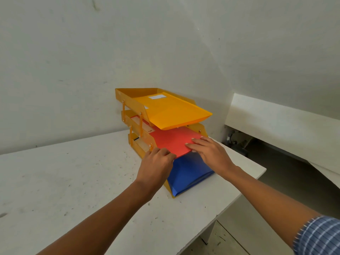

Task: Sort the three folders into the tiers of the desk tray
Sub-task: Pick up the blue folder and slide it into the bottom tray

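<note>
An orange three-tier desk tray (128,105) stands on the white table by the wall. A yellow folder (174,109) lies in the top tier. A red folder (173,140) sits partly in the middle tier, its near end sticking out. A blue folder (187,172) lies in the bottom tier, jutting toward me. My left hand (156,162) grips the red folder's near left corner. My right hand (207,150) rests flat on the red folder's near right part, fingers spread.
The white table (73,181) ends just right of the tray, with a drop to the floor there. A white wall stands behind the tray. A white ledge (276,115) runs at the right, with dark space under it.
</note>
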`<state>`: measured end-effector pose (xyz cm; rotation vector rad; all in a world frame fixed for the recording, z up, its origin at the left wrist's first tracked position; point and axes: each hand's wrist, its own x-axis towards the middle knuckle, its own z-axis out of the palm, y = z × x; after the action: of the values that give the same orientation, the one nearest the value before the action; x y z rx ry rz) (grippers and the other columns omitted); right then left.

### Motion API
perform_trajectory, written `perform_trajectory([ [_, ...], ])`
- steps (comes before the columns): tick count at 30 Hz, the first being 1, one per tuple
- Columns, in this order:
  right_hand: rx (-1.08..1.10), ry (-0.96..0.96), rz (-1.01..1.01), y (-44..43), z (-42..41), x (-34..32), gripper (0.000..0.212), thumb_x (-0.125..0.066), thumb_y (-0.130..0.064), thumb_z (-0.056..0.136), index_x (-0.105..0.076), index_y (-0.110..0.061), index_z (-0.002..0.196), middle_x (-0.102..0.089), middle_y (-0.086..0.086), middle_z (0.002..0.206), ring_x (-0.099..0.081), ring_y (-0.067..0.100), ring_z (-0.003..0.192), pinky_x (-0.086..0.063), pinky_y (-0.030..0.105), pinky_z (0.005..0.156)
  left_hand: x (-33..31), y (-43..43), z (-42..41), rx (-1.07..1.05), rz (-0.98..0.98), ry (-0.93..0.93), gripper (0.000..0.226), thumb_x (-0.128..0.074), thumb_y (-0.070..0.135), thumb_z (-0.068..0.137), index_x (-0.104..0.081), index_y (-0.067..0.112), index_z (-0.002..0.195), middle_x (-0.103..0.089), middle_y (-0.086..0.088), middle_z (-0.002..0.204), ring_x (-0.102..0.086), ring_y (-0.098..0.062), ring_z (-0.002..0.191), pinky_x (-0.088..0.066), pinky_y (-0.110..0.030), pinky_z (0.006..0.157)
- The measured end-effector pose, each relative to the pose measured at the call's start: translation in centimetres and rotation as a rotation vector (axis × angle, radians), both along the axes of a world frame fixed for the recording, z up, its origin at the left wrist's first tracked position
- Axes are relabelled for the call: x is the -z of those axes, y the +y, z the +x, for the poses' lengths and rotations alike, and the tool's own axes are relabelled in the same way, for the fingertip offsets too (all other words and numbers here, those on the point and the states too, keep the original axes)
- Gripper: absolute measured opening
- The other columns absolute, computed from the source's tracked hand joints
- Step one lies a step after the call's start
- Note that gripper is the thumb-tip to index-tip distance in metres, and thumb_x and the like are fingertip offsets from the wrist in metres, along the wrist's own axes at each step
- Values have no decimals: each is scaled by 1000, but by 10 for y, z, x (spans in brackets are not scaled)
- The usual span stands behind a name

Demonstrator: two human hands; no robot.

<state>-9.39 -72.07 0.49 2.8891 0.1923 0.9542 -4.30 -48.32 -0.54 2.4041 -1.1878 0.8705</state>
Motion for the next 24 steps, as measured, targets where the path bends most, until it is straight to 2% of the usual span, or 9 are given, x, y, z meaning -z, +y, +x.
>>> perform_trajectory([
  [4,3,20,-6,2,15,1,35,-66,-20,91,-66,-29,124,-68,1,123,-60,28,114,-53,43,95,0,-1,11,-51,67,-6,29,-78,8,74,-75,22,98,-72,0,90,-63,-24,85,-48,-35,64],
  [8,-17,11,-21,2,21,1,32,-69,-22,88,-69,-28,120,-71,1,118,-63,27,108,-54,42,92,1,-6,12,-56,85,-15,23,-74,5,78,-72,17,97,-70,-4,91,-61,-26,86,-49,-37,67],
  [11,-33,20,-46,0,19,-1,36,-63,-28,92,-63,-27,128,-66,3,126,-59,27,116,-50,42,100,-1,-5,15,-23,38,36,18,-64,15,89,-70,18,105,-70,-4,99,-61,-27,92,-54,-38,72],
  [13,-51,8,-55,-1,14,-5,37,-54,-32,97,-59,-24,132,-61,3,133,-54,23,123,-44,38,106,-8,2,13,37,-15,75,22,-60,25,92,-68,18,111,-70,-4,101,-63,-27,92,-55,-40,70],
  [14,-60,-13,-58,-1,10,-9,35,-51,-32,98,-61,-23,130,-62,1,131,-54,20,121,-44,37,104,-14,6,10,72,-39,71,22,-60,26,92,-69,18,110,-70,-4,99,-63,-27,88,-55,-40,67],
  [18,-71,-155,-90,2,-2,-35,20,-53,-32,98,-67,-22,109,-69,-6,106,-60,17,95,-49,35,77,-45,14,0,161,-139,-54,14,-58,21,95,-69,14,101,-67,-4,92,-60,-22,80,-52,-36,64],
  [20,-60,-207,-72,4,-3,-50,20,-53,-32,98,-66,-20,108,-68,-5,102,-60,18,94,-48,37,75,-61,14,2,147,-173,-107,15,-57,21,95,-67,13,103,-65,-5,94,-58,-23,82,-51,-37,64],
  [22,-50,-205,-25,4,0,-66,24,-49,-34,99,-64,-21,113,-65,-4,110,-58,19,102,-49,39,80,-73,13,9,92,-167,-152,22,-59,25,93,-68,14,111,-65,-8,101,-59,-26,86,-52,-39,67],
  [24,-20,-137,-7,3,8,-75,32,-46,-39,99,-60,-26,125,-61,-2,127,-55,21,116,-49,41,90,-81,13,20,40,-105,-134,31,-62,30,92,-67,17,120,-66,-9,112,-60,-30,95,-52,-41,74],
])
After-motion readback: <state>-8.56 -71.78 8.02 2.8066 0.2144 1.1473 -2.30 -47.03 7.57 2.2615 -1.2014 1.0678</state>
